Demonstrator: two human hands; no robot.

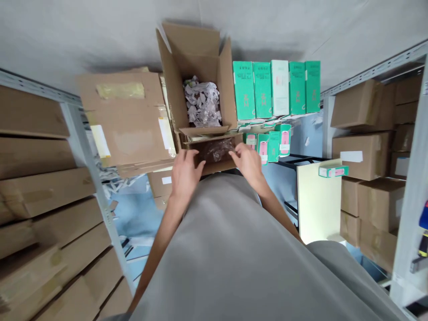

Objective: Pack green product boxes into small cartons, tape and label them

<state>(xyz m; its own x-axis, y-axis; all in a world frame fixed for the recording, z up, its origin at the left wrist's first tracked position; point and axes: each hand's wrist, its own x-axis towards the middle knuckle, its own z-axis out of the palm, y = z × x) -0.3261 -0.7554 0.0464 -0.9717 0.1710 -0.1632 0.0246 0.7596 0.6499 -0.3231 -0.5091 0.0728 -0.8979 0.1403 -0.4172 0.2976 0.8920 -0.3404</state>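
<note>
A small open cardboard box (214, 169) sits close against my body, with crumpled clear plastic (219, 150) inside it. My left hand (184, 171) grips its left rim, fingers curled over the edge and thumb to the inside. On the opposite side, my right hand (248, 161) holds the right rim, thumb and fingertips at the plastic's edge. Just behind stands a taller open cardboard box (193, 42), its flaps raised. Crumpled white paper (201, 100) and more clear plastic lie in it.
Green product boxes (262, 91) stand in a row at right, one white box (280, 87) among them. A flattish carton (130, 120) lies at left. Shelves of cartons (50, 191) flank both sides. A pale board (317, 200) carries one green box (333, 171).
</note>
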